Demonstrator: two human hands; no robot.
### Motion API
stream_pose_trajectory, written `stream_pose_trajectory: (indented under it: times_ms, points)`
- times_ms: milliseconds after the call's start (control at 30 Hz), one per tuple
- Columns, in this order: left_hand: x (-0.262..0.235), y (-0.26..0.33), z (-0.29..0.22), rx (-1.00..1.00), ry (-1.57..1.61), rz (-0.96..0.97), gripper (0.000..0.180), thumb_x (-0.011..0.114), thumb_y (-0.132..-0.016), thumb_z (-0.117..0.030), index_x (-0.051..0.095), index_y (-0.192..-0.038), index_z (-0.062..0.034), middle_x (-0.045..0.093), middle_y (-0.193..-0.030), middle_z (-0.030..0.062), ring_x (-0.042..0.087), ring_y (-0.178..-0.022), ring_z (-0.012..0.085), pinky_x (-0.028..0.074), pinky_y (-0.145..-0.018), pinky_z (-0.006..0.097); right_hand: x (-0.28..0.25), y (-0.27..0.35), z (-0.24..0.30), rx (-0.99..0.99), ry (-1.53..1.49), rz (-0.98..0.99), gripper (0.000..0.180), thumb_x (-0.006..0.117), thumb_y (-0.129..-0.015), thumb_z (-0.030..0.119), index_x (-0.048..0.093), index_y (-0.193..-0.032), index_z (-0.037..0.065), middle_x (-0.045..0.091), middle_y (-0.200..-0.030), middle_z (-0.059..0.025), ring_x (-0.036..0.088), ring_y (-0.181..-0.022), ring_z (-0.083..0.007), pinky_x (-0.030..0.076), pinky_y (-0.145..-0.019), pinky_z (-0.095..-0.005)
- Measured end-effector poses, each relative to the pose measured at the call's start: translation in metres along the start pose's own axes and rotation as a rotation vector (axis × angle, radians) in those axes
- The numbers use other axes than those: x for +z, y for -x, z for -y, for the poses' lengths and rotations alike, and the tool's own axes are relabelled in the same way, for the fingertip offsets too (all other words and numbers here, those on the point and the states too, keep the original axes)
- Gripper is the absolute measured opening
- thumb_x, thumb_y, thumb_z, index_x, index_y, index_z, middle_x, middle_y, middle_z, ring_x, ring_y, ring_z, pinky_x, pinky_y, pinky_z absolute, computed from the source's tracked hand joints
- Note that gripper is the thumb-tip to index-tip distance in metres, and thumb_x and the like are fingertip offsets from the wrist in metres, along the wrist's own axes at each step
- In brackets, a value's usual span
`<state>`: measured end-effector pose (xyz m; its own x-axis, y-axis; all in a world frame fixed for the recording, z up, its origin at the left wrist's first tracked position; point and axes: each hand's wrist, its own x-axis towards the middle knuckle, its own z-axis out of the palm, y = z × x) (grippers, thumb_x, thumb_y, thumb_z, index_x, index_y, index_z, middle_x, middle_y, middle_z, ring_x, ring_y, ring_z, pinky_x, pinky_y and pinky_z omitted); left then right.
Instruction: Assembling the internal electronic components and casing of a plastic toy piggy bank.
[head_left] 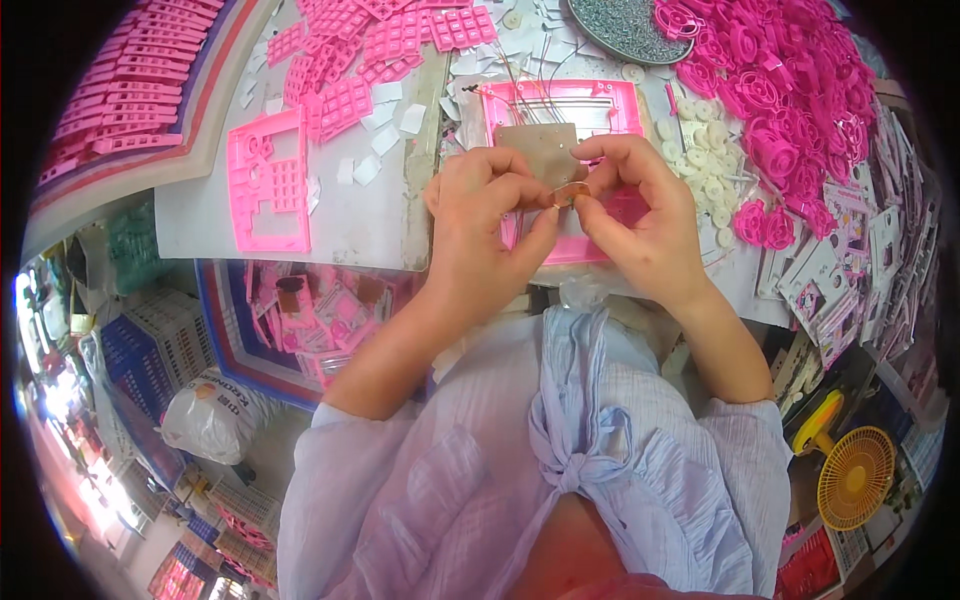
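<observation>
In front of me, my left hand (488, 208) and my right hand (645, 222) meet with thumbs and forefingers pinched on a small thin brownish part (570, 192). Its exact kind is too small to make out. Below the fingers lies a bright pink plastic housing (628, 100), partly hidden by my hands. Over it sits a flat tan board (536, 144). Several thin wires (533, 88) rise behind the board.
Left of my hands lies another pink frame (270, 180), with pink keypad pieces (350, 100) beyond. White discs (705, 150), a heap of pink parts (790, 90), a dish of small metal pieces (630, 25) and printed cards (835, 285) are to the right. A yellow fan (855, 478) stands lower right.
</observation>
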<state>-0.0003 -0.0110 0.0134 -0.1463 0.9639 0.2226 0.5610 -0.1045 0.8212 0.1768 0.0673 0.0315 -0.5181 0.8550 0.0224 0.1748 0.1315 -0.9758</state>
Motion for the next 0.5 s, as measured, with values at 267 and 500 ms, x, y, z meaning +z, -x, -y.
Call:
stream_pose_trajectory:
  times_ms: [267, 500]
  points:
    - [0.0, 0.0031, -0.0005, 0.023, 0.016, 0.009, 0.017, 0.077, -0.073, -0.01, 0.071, -0.088, -0.013, 0.059, -0.104, 0.0011, 0.054, -0.102, 0.021, 0.031, -0.09, 0.039, 0.0015, -0.0008, -0.0035, -0.031, 0.016, 0.034, 0.023, 0.069, -0.078, -0.002, 0.059, -0.098, 0.003, 0.057, -0.086, -0.0033, 0.056, -0.075, -0.0122, 0.044, -0.061, -0.0262]
    - [-0.0001, 0.0034, -0.0008, 0.064, -0.05, -0.039, 0.02, 0.078, -0.07, -0.01, 0.071, -0.088, -0.0138, 0.06, -0.104, 0.0021, 0.054, -0.101, 0.0214, 0.031, -0.089, 0.039, 0.0022, 0.0006, -0.0016, -0.091, 0.089, 0.016, 0.018, 0.068, -0.078, -0.002, 0.059, -0.092, 0.005, 0.055, -0.087, -0.005, 0.056, -0.074, -0.0135, 0.046, -0.063, -0.0266]
